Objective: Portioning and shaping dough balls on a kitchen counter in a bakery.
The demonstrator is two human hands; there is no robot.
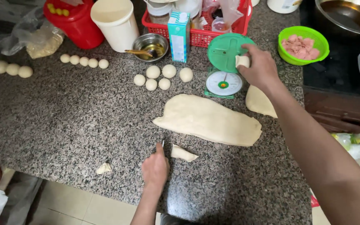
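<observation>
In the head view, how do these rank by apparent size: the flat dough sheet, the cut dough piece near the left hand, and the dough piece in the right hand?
1. Flat dough sheet
2. Cut dough piece
3. Dough piece in the right hand, partly hidden by fingers

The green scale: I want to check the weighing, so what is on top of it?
On the green scale, the right hand holds a small dough piece on the platform. Its underside is hidden.

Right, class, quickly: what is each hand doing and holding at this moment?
Left hand: closed on a small knife, tip down on the granite counter.
Right hand: holding a small dough piece over the green scale.
</observation>
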